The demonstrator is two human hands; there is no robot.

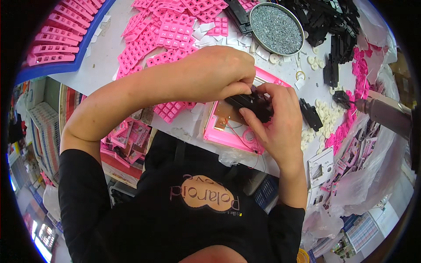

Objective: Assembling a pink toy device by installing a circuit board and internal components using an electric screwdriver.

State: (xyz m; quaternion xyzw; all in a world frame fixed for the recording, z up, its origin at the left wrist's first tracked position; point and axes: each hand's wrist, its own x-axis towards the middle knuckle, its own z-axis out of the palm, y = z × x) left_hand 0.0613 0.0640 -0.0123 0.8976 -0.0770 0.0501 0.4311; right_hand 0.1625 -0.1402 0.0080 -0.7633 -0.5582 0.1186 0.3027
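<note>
A black plastic block (250,104) is held over an open pink plastic housing (212,130) near the table's front edge. My right hand (281,116) grips the block from the right, thumb on its near side and fingers on its far side. From the left, my left hand (232,72) pinches at the block's top; its fingertips are partly hidden, and I cannot make out whether a small piece sits between them. A brown circuit board (227,115) lies inside the housing, with a thin red wire (234,126) and a round speaker-like part (249,135) beside it.
Pink keypads (175,33) heap at the back, beside a round bowl (280,54) of small screws. Black parts (335,57), white plastic wheels (326,118) and a dark cylindrical tool (383,116) lie right. A blue tray (81,61) of pink parts stands back left.
</note>
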